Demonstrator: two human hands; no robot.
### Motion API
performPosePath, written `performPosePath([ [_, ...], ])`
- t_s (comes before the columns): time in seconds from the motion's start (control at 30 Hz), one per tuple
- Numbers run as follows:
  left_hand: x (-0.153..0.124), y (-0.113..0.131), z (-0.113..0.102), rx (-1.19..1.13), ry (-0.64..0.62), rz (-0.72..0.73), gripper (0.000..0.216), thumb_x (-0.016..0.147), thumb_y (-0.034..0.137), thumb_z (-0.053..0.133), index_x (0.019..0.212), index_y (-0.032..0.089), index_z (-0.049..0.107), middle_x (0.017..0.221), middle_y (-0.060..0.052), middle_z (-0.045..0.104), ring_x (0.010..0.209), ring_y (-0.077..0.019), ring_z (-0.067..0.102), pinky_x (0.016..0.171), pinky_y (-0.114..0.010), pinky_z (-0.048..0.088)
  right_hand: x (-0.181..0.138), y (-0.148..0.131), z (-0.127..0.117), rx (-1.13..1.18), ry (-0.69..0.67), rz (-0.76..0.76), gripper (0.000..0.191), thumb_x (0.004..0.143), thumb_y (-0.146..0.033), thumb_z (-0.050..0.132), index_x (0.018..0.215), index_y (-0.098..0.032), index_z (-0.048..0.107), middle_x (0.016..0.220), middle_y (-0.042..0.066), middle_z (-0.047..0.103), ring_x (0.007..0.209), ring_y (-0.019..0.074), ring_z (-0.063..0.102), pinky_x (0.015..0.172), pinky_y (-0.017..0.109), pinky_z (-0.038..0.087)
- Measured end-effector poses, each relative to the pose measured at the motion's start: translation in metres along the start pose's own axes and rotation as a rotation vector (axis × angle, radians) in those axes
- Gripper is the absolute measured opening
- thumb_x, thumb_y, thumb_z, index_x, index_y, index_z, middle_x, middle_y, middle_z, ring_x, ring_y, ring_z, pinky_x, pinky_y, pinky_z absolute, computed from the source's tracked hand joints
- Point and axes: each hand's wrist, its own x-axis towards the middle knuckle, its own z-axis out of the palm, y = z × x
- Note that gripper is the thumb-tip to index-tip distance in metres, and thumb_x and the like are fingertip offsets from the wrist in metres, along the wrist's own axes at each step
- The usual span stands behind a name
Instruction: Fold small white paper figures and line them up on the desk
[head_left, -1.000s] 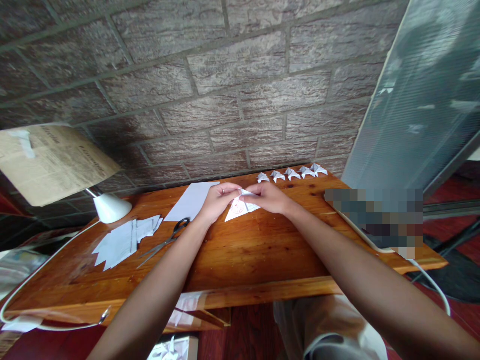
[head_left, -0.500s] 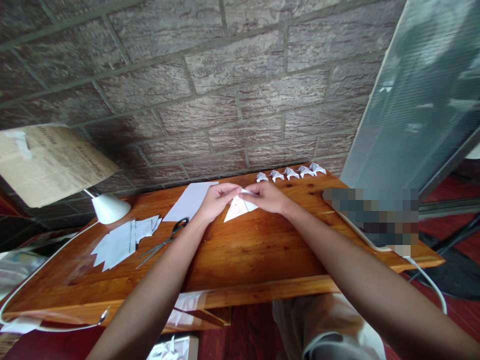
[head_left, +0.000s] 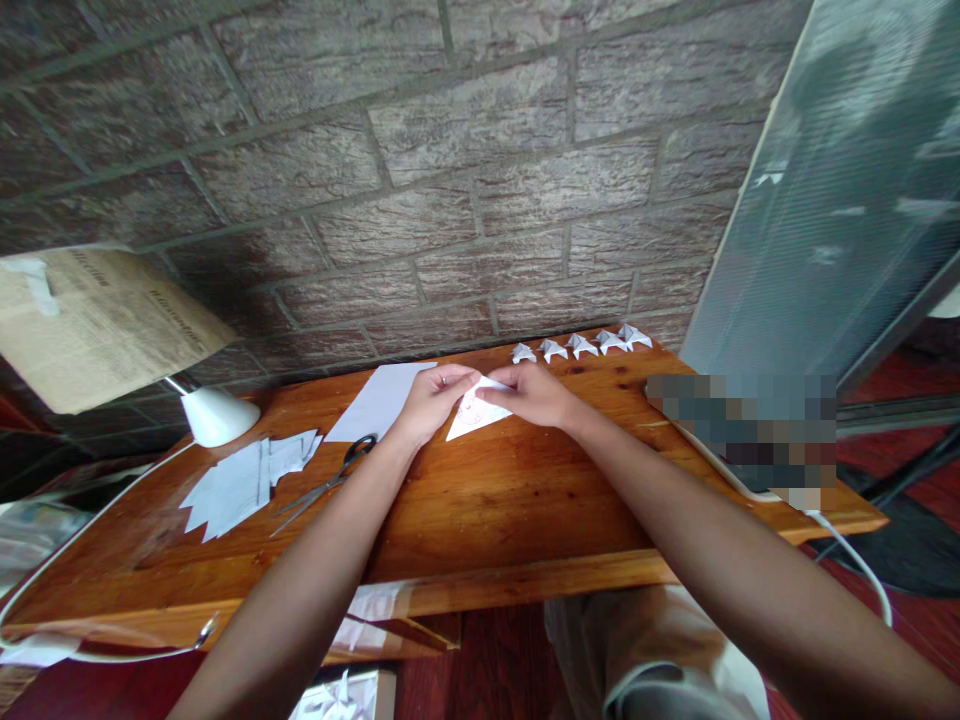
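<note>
A piece of white paper [head_left: 480, 410], folded to a triangle with faint printing on it, is held just above the wooden table [head_left: 525, 510]. My left hand [head_left: 437, 400] pinches its upper left edge between thumb and fingers. On its upper right side my right hand [head_left: 534, 394] grips it, thumb on the near face. Both thumbs almost meet at the top of the triangle, and the fingers behind the paper are hidden. Beyond my right hand, several folded paper figures [head_left: 582, 346] stand in a row along the back edge.
Left of my hands lie black-handled scissors [head_left: 330, 480], a white sheet [head_left: 381, 400] and a pile of cut paper [head_left: 240, 485]. A white lamp [head_left: 217, 415] stands at the left. A blurred-out device [head_left: 739, 440] with a cable occupies the right end. Below is a box of paper pieces [head_left: 349, 698].
The paper triangle has turned slightly in my fingers, and a dark crease or edge seen on its right part no longer shows. Both hands stay in nearly the same place.
</note>
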Motion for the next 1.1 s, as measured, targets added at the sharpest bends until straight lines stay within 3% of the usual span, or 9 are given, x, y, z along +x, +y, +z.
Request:
performPosePath([
  [0.23, 0.002, -0.005, -0.001, -0.041, -0.006, -0.022, 0.03, 0.067, 0.04, 0.076, 0.083, 0.014, 0.073, 0.075, -0.002, 0.069, 0.064, -0.0121, 0.058, 0.06, -0.022, 0.042, 0.001, 0.003, -0.001, 0.055, -0.016, 0.016, 0.044, 0.076, -0.055, 0.06, 0.068, -0.013, 0.061, 0.059, -0.003, 0.048, 0.057, 0.0099, 0.04, 0.052, 0.022, 0.026],
  [0.5, 0.0, 0.004, 0.0, -0.325, -0.069, -0.285, 0.034, 0.066, 0.039, 0.079, 0.084, 0.011, 0.072, 0.072, -0.007, 0.071, 0.063, -0.015, 0.064, 0.065, -0.027, 0.049, 0.003, 0.009, 0.0, 0.215, 0.006, 0.041, 0.044, 0.072, -0.052, 0.067, 0.089, -0.011, 0.068, 0.077, 0.003, 0.067, 0.067, 0.015, 0.055, 0.057, 0.023, 0.038],
  [0.7, -0.002, 0.005, -0.002, -0.372, -0.084, -0.433, 0.033, 0.066, 0.036, 0.079, 0.086, 0.011, 0.07, 0.076, -0.009, 0.073, 0.064, -0.0175, 0.066, 0.061, -0.027, 0.051, 0.003, 0.009, 0.001, 0.259, 0.009, 0.064, 0.044, 0.069, -0.051, 0.07, 0.086, -0.011, 0.07, 0.077, 0.003, 0.069, 0.065, 0.015, 0.057, 0.056, 0.023, 0.04],
  [0.9, -0.003, 0.004, 0.003, -0.369, -0.083, -0.37, 0.03, 0.065, 0.029, 0.081, 0.087, 0.01, 0.072, 0.074, -0.007, 0.072, 0.063, -0.0134, 0.065, 0.064, -0.024, 0.05, 0.003, 0.012, 0.002, 0.28, -0.006, 0.059, 0.044, 0.068, -0.051, 0.072, 0.088, -0.012, 0.07, 0.076, 0.003, 0.07, 0.069, 0.0172, 0.06, 0.058, 0.024, 0.044],
  [1.1, -0.004, 0.004, 0.009, -0.356, -0.082, -0.307, 0.036, 0.062, 0.033, 0.082, 0.087, 0.009, 0.073, 0.077, -0.009, 0.072, 0.065, -0.0151, 0.064, 0.065, -0.026, 0.049, 0.003, 0.009, 0.002, 0.316, -0.006, 0.064, 0.044, 0.066, -0.052, 0.072, 0.087, -0.014, 0.071, 0.077, 0.004, 0.071, 0.07, 0.0188, 0.062, 0.061, 0.027, 0.047],
])
